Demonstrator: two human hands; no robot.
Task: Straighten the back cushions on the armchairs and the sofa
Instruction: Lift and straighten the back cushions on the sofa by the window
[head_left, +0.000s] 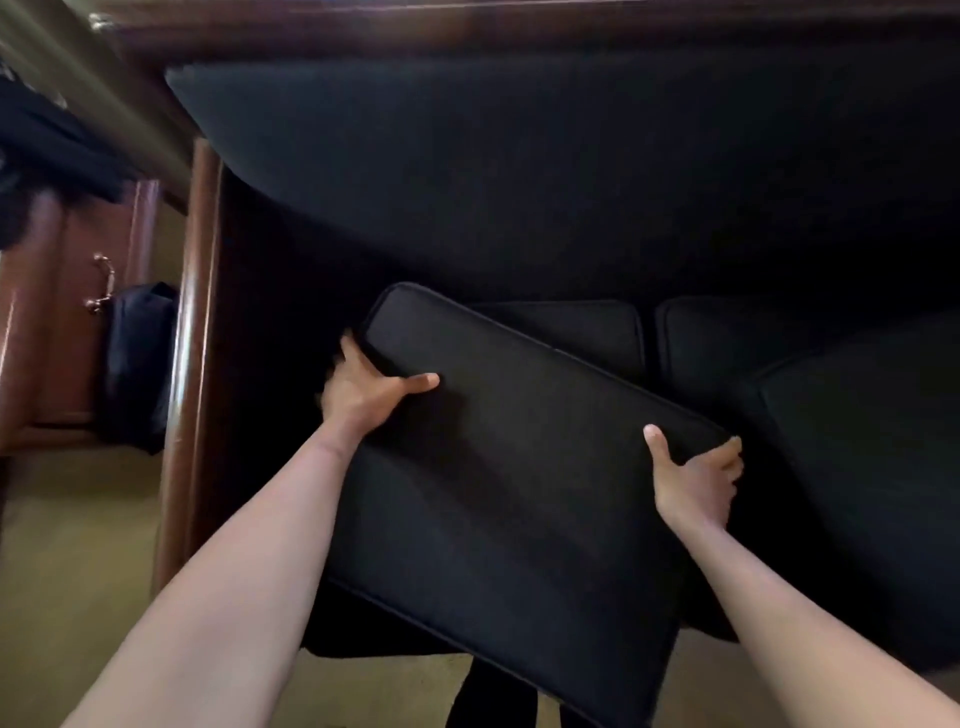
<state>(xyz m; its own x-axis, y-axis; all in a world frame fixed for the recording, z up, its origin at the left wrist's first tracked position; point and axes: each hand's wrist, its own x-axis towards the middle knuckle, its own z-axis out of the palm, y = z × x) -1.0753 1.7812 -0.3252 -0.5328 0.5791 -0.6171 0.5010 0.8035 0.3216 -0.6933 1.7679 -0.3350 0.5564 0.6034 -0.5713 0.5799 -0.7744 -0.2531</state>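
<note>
I hold a flat black cushion (509, 493) with piped edges, tilted and lifted in front of the sofa. My left hand (366, 392) grips its upper left corner, thumb laid on the front face. My right hand (696, 480) clasps the right edge, thumb on the face and fingers wrapped behind. Behind it a long black back cushion (519, 182) runs across the dark wooden sofa frame (197, 322). Two black seat cushions (587, 327) (737, 338) show past the held cushion's top edge.
Another black cushion (872, 457) lies at the right on the seat. A wooden cabinet with a metal handle (101, 283) stands at the left, a dark bag (137, 364) leaning against it. Tan carpet (67, 545) covers the floor at the lower left.
</note>
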